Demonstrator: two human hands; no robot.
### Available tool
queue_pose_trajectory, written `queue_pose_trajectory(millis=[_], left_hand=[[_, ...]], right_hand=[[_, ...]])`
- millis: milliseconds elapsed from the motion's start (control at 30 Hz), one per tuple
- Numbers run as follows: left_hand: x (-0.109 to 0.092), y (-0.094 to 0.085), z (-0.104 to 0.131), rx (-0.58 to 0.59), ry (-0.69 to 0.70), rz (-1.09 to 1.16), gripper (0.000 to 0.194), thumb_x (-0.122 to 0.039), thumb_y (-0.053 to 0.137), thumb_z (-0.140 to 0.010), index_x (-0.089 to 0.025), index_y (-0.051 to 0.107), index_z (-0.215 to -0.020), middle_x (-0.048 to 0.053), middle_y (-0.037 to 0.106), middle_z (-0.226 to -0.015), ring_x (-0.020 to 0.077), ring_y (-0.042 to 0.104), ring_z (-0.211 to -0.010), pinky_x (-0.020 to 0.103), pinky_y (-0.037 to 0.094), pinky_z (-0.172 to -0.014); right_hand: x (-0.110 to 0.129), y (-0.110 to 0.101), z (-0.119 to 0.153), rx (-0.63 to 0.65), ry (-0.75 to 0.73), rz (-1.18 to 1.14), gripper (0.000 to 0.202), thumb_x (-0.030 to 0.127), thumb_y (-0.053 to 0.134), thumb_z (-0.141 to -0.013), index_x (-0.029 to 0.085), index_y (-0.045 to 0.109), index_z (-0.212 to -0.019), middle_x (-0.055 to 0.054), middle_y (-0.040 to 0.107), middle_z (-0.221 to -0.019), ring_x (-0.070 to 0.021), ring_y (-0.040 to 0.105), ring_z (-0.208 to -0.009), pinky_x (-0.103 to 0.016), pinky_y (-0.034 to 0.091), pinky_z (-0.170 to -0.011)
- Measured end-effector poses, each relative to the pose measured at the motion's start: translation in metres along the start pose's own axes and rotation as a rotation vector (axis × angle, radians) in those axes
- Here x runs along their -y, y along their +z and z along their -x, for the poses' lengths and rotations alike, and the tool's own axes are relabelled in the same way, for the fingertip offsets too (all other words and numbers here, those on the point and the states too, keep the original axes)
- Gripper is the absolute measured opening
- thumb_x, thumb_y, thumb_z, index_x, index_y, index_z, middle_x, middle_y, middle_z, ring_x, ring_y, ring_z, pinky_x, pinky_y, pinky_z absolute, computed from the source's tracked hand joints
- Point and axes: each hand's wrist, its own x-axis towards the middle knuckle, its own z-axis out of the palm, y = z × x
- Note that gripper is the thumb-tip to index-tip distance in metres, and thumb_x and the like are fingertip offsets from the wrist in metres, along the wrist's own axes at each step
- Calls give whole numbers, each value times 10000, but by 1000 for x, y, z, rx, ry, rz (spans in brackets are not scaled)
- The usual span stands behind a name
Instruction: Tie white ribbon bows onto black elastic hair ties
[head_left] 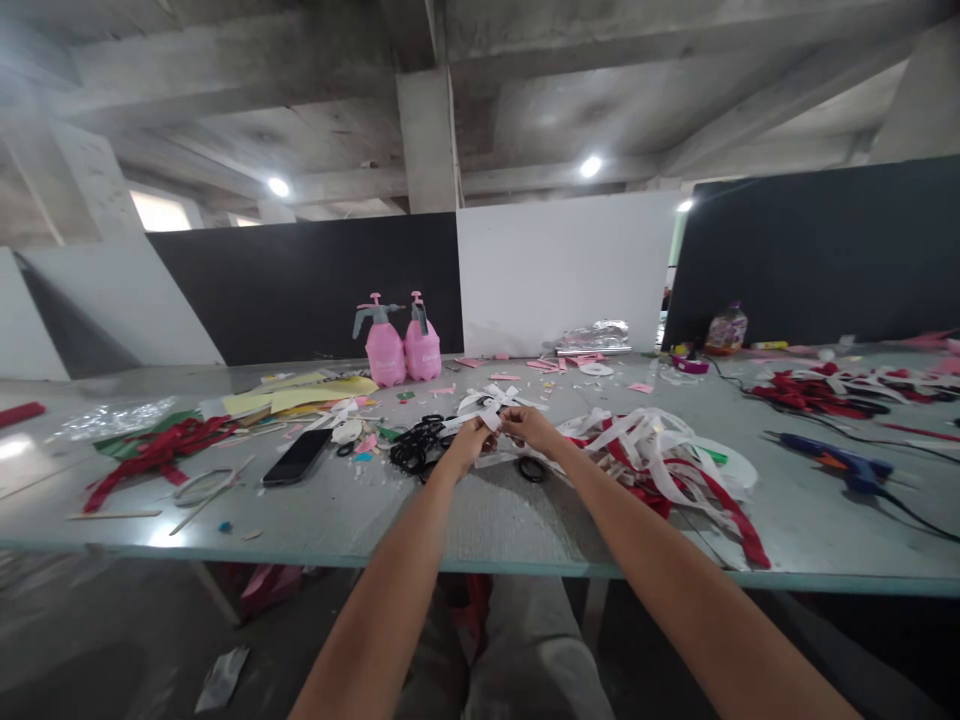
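Observation:
My left hand (471, 440) and my right hand (529, 428) meet over the middle of the table, fingers closed in a pinch. Between them they hold a white ribbon (490, 416), its shape partly covered by the fingers. More white strips lie just behind and under the hands. To the left of my left hand is a tangled pile of black elastic bands (417, 446). A single black ring-shaped band (531, 469) rests below my right hand. Beyond my right forearm spreads a heap of white and red ribbons (660, 462).
Two pink spray bottles (385, 355) stand at the back. A black phone (298, 458) and red ribbons (161, 452) lie left. On the right are a blue glue gun (832, 460) with its cord and a bottle (727, 330). Paper scraps litter the table (330, 525).

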Motion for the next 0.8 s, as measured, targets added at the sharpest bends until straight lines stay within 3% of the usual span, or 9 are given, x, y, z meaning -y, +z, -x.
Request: queue_pose_trajectory(millis=[300,667,800], left_hand=[[-3,-3,-1,-63,122,-131,363,-470,608,-688,-135,532,-807,3,591,-679,48,446,-420,199,316,-438],[5,-2,-4,41,11,-91,451,-550,571,-713,-146,509,-904,-41,496,-631,62,464,-458,201,306,-457],[7,-2,-6,22,16,-92,451,-561,556,-718,-151,494,-895,-50,478,-597,69,458,-462,204,316,-465]], right_hand=[[-12,-2,-6,-57,24,121,247,402,595,-693,159,580,-732,51,489,-529,-52,352,-406,-174,302,-380],[-9,0,-2,-26,7,103,251,397,620,-681,154,598,-743,59,449,-503,-68,364,-422,-194,328,-396],[-8,2,-2,-31,9,84,235,387,608,-690,155,584,-726,63,429,-493,-62,354,-418,-187,321,-393]])
